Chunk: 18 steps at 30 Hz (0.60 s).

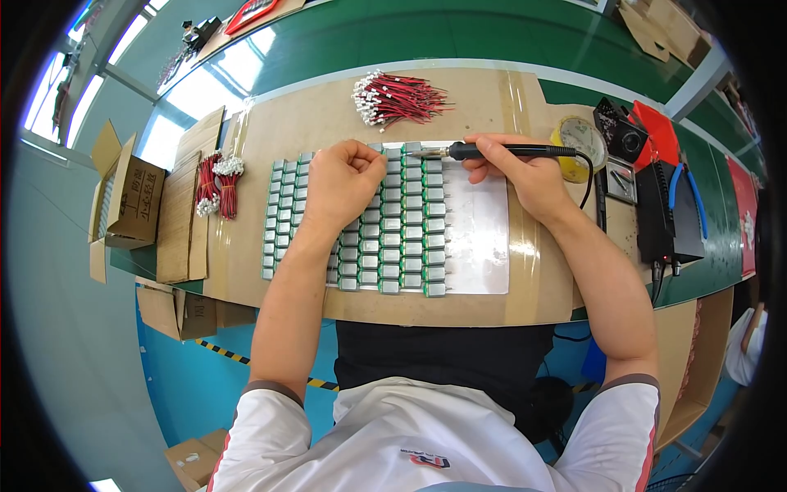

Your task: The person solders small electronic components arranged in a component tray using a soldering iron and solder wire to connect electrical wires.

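Observation:
In my right hand (525, 176) is a black soldering iron (533, 151), held by its handle. Its metal tip points left and meets the far end of the rows of small grey metal motors (391, 248). Green boards show between these motors, which lie in several columns on a white sheet (479, 238). My left hand (346, 182) is over the middle columns, thumb and fingers pinched together near the iron's tip. Whatever the pinch holds is hidden or too small to make out. A loose pile of red and black wires with white connectors (399, 100) lies beyond both hands.
Two tied wire bundles (228, 197) lie at the left, near flat cardboard (184, 221) and a cardboard box (135, 201). On the right are a yellow tape roll (567, 168), a metal tin (621, 180), a red bin (656, 131), a black unit (656, 205) and blue-handled pliers (698, 205).

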Each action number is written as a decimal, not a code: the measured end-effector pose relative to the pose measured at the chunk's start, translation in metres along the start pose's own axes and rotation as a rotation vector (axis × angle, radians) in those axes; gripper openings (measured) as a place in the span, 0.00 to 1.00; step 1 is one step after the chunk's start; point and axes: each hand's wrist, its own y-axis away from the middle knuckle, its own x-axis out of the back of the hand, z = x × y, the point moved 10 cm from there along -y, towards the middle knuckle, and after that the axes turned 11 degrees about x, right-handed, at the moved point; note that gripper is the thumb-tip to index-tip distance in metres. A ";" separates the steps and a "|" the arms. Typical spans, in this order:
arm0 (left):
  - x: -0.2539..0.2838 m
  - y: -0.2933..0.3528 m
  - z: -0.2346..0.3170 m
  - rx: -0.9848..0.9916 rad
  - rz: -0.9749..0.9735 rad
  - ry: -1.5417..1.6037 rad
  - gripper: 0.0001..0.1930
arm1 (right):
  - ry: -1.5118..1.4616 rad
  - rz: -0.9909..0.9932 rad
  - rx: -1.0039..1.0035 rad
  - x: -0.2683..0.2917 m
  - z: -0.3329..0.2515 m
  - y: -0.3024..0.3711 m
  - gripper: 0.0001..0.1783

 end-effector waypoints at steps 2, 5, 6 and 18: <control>0.000 0.000 0.000 -0.002 -0.003 0.004 0.08 | 0.004 -0.001 -0.003 0.000 0.000 0.000 0.16; -0.001 0.000 0.002 -0.010 -0.010 -0.010 0.09 | 0.009 -0.001 -0.004 0.000 -0.001 0.000 0.16; -0.002 0.000 0.002 -0.006 -0.012 -0.015 0.09 | 0.009 -0.001 -0.004 0.000 -0.001 0.000 0.16; 0.000 0.001 0.001 -0.007 -0.018 0.050 0.09 | -0.037 0.023 0.026 0.003 -0.002 0.001 0.17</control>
